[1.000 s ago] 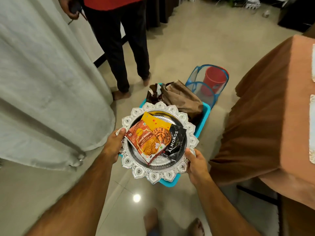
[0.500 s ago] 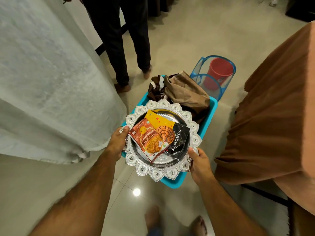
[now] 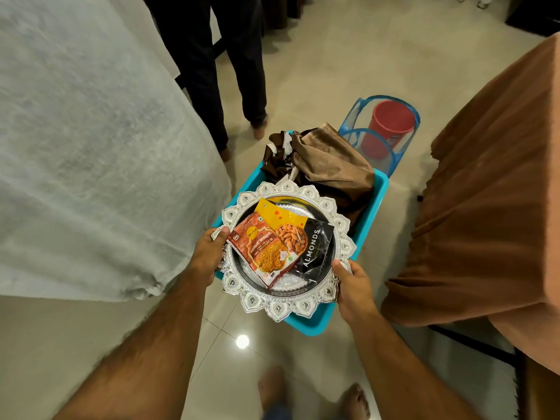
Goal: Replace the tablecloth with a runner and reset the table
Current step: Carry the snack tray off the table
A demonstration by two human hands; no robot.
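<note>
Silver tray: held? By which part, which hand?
Yes. Left hand grips the silver tray at its left rim, right hand its lower-right rim.

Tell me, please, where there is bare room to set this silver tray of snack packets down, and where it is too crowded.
Free: the white-covered surface on the left, and the floor beyond the mesh hamper. Crowded: the blue tub under the silver tray is piled with brown cloth. Both hands, left hand and right hand, hold the tray's rim.

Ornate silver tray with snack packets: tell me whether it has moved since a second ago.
Cannot tell: the tray sits about the same over the turquoise tub; the camera moved.
</note>
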